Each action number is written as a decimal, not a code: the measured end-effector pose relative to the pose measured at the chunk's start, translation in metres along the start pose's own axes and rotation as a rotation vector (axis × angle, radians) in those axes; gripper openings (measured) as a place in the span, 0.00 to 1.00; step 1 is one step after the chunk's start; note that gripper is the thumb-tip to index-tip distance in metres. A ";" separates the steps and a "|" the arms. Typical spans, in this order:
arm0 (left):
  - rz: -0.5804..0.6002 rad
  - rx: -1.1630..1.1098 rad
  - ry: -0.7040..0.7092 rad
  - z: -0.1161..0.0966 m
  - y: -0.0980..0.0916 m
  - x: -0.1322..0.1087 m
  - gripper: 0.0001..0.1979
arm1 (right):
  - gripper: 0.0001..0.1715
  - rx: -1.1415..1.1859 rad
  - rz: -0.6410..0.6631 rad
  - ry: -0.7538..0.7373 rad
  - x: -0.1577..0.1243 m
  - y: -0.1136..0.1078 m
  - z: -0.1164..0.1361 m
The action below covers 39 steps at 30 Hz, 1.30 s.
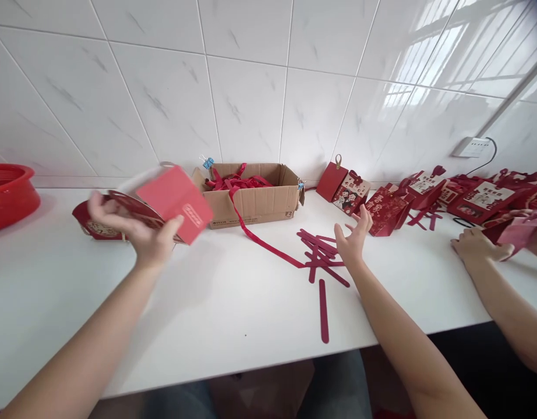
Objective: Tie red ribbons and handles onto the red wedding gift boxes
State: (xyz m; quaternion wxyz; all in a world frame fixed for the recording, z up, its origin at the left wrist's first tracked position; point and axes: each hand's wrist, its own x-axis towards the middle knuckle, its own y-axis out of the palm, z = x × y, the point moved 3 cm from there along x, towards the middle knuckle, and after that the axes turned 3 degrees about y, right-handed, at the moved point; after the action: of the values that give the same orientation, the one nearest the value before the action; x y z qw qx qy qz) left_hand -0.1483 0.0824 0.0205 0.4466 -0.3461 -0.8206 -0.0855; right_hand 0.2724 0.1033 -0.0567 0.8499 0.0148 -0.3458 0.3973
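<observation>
My left hand (148,235) is at the left, its thumb and fingers on a red folded paper box (179,203), which is tilted and slightly blurred. Behind that hand another red printed box (105,230) stands on the table. My right hand (354,235) hovers with fingers spread and nothing in them, just right of a loose pile of dark red strips (323,250). One separate strip (323,311) lies nearer the front edge. Out of a cardboard box (255,206) full of red ribbons (240,181), one ribbon trails to the pile.
Red gift boxes (388,209) stand along the right side of the white table (225,326). Another person's hands (480,247) hold a box at the far right. A red basin (10,195) sits at the far left; a tiled wall rises behind.
</observation>
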 end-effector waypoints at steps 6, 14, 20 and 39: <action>0.504 -0.413 0.211 -0.065 0.040 -0.095 0.42 | 0.50 0.278 0.438 -0.038 -0.018 0.014 0.026; 0.768 -0.600 0.306 -0.062 0.056 -0.130 0.47 | 0.54 0.699 1.040 -0.091 -0.068 0.040 0.070; 0.770 -0.660 0.280 -0.066 0.051 -0.122 0.44 | 0.38 0.703 0.988 -0.086 -0.080 0.034 0.085; 0.551 0.035 0.490 -0.069 0.022 -0.086 0.14 | 0.37 0.500 0.961 -0.436 -0.073 0.031 0.115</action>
State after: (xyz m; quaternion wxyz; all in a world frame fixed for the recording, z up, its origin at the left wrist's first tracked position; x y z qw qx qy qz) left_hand -0.0565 0.0257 -0.0105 0.6420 -0.5157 -0.5666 -0.0281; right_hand 0.1523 0.0412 -0.0211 0.4542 0.1381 -0.3765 0.7955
